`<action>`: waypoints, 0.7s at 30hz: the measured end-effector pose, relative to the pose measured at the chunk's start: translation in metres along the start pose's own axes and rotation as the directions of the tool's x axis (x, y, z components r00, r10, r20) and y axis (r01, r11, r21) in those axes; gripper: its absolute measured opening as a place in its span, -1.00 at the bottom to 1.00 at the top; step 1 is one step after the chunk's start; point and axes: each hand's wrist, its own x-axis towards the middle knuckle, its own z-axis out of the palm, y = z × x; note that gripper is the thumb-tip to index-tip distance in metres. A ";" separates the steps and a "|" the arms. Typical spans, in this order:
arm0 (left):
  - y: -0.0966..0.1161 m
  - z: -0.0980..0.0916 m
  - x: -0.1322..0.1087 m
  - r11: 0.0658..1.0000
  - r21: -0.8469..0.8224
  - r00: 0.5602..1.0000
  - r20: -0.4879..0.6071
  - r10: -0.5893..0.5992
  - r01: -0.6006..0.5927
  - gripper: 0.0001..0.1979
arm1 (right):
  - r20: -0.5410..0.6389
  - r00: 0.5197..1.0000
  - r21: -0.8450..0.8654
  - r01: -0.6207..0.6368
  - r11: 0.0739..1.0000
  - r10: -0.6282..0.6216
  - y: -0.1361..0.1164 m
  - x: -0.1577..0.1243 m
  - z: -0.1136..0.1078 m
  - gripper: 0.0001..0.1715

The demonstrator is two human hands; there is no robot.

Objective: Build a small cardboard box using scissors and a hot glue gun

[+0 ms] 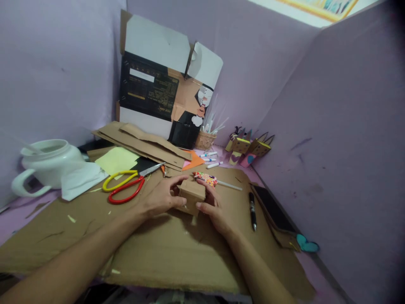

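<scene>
**Two hands, one small cardboard box point(193, 191) gripped between them**

At far left stands one white ceramic pot point(52, 166) with a looped handle, one folded white paper point(81, 180) leaning against it; next come a pale yellow paper point(115, 160) and one pair of scissors point(141, 175), its blades together, with one yellow and one red handle; behind, one flattened printed carton point(150, 84) leans on the wall above stacked cardboard strips point(142, 143).

Near the middle, above one cardboard sheet point(177, 257), the left hand point(163, 197) curves around the box's left side, thumb on its near face, fingers spread only as wide as the box; the right hand point(218, 213) mirrors it, thumb on the near face, fingers along the right side.

Beyond lie one orange paper point(195, 160) and three white markers point(214, 164), near one small basket point(205, 140) of pale sticks; a translucent stick point(232, 185) extends from a colourful wrapped piece point(206, 179); at least two cardboard animal figures point(241, 145) stand by the wall; farther right are one black pen point(252, 211), one dark-screened phone point(274, 209) and one teal heart-shaped piece point(307, 243).
</scene>
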 end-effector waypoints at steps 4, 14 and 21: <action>-0.002 0.007 0.003 1.000 -0.021 0.999 -0.050 -0.007 0.006 -0.18 | 0.017 1.000 0.027 0.018 0.999 -0.018 -0.003 0.000 0.001 -0.35; -0.011 0.000 0.002 0.997 0.031 0.997 -0.035 0.067 -0.066 -0.36 | 0.027 0.997 -0.078 0.072 0.994 -0.071 -0.001 -0.003 -0.004 -0.32; -0.013 0.016 -0.001 0.986 0.137 0.984 -0.133 0.115 -0.096 -0.30 | -0.259 0.932 -0.238 0.194 0.952 -0.255 0.019 0.001 -0.004 -0.22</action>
